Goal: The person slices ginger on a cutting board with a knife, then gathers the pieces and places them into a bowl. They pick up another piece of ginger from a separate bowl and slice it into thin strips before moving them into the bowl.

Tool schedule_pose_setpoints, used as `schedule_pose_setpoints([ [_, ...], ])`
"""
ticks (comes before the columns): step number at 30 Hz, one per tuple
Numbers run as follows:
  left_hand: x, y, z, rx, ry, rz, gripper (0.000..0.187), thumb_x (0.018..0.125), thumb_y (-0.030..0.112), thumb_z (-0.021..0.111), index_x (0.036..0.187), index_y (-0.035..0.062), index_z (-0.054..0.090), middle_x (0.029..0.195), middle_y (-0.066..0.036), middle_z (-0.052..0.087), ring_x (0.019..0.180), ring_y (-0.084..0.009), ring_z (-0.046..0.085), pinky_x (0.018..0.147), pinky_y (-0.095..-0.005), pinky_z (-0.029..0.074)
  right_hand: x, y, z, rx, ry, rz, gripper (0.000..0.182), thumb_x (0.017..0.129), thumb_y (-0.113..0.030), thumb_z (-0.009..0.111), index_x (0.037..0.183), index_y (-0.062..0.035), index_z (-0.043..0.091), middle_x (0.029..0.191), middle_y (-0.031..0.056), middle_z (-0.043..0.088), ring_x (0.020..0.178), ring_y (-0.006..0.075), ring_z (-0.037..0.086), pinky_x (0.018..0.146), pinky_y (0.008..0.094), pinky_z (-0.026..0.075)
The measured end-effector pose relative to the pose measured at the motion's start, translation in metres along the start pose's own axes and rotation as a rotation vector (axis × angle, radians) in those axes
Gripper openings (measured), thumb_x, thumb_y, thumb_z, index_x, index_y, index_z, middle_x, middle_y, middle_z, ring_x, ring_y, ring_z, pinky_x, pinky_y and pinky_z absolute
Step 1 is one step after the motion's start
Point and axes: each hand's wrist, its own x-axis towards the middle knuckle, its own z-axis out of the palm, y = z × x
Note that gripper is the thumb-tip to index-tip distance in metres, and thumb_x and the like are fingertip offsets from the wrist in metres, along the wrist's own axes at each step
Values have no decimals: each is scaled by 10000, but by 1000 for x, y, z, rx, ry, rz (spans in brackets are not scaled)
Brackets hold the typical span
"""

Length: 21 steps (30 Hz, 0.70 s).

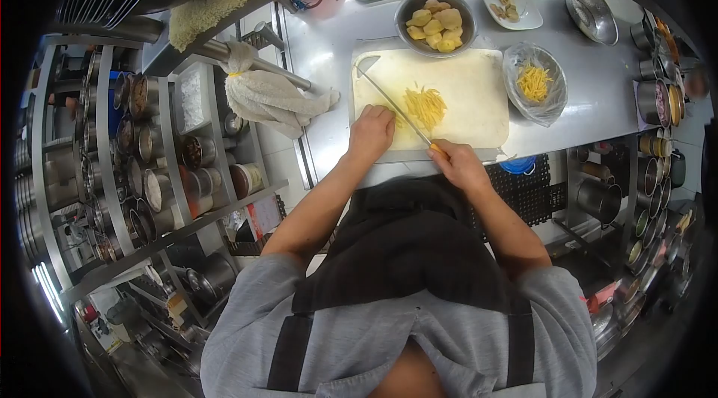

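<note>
The right hand (458, 164) is closed around the handle of a knife (395, 105), whose blade runs up and away across the cutting board (479, 118). The left hand (372, 131), fingers curled, presses down beside the blade; yellow strips (426, 105) lie just beyond it, a bowl (436, 20) farther on

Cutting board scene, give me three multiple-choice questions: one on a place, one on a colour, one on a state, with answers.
1. Where is the metal bowl of peeled pieces?
A. beyond the cutting board
B. on the floor
C. on the shelf rack

2. What colour are the cut strips?
A. green
B. yellow
C. purple

3. What is the right hand doing?
A. hanging empty
B. holding a cup
C. gripping the knife

Answers:
A, the metal bowl sits past the cutting board.
B, the cut strips look yellow.
C, the right hand grips the knife.
</note>
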Motion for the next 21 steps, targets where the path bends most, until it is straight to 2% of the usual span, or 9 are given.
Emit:
schedule_pose_setpoints([
  [1,0,0,0,0,-1,-1,60,839,86,654,887,61,681,895,-85,653,887,-303,618,749,-420,528,1,-2,-2,18,-25,-4,229,940,-246,641,1020,-34,676,784,237,651,758,436,633,689,487,493],
  [4,0,0,1,5,10,8,63,835,83,654,888,59,679,907,-80,656,893,-301,618,752,-419,530,8,6,-5,-31,-85,-68,224,942,-243,638,989,-25,666,782,238,650,757,439,629,685,487,490],
  [13,-2,2,4,39,21,-5,68,825,68,648,884,55,677,933,-79,662,901,-295,616,754,-413,533,22,8,-13,-50,-165,-71,226,948,-244,630,939,-20,658,771,240,643,754,438,626,689,491,491],
  [21,-1,3,-3,-25,44,-15,67,832,62,645,888,33,666,909,-113,663,875,-328,614,762,-435,522,36,-3,12,25,-40,-39,233,951,-247,629,954,-17,664,770,240,642,750,436,625,678,484,487],
])
